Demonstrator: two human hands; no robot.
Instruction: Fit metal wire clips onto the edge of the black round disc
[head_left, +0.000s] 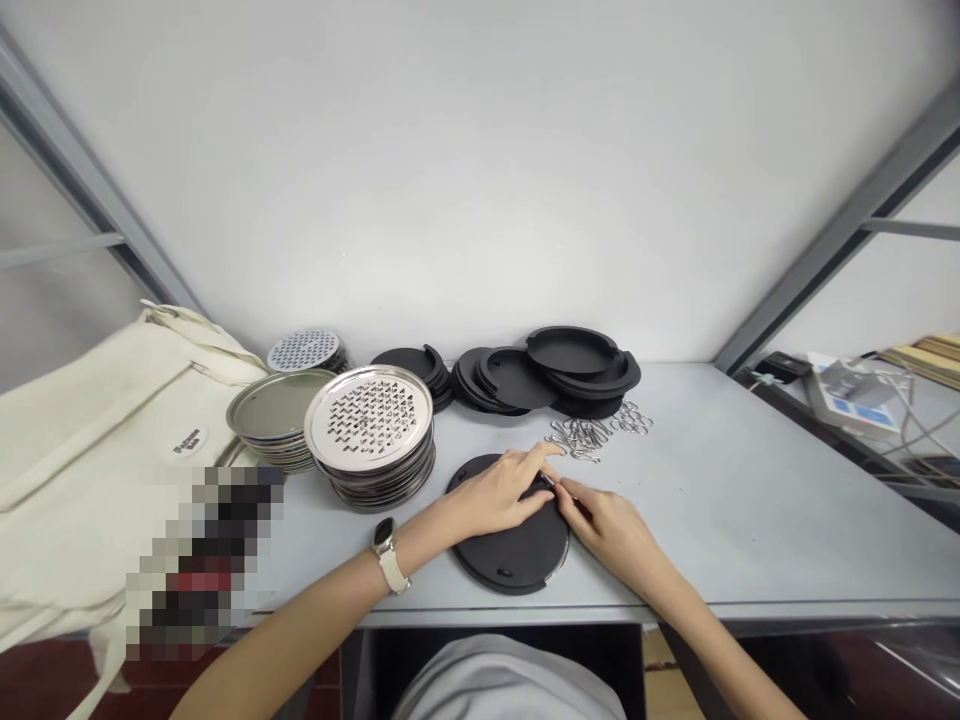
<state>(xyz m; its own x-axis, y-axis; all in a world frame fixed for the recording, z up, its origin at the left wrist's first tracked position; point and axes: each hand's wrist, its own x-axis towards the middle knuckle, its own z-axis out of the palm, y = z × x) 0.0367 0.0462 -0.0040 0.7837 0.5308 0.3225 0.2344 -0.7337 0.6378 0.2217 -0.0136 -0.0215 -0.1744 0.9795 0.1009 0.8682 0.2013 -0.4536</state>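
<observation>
A round black plate with small slots near its rim lies flat in front of me. My left hand rests across it, index finger and thumb stretched apart near the far right edge. At that edge my right hand pinches a small shiny metal clip, mostly covered by the fingers. Beyond the hands lies a loose pile of metal clips. To the left stands a tall stack of round metal grater discs, its top disc full of raised holes.
Stacked black round trays and more black discs stand along the wall. Metal discs and another grater stack are at the left. A cream cloth bag covers the table's left end. Grey posts flank the table.
</observation>
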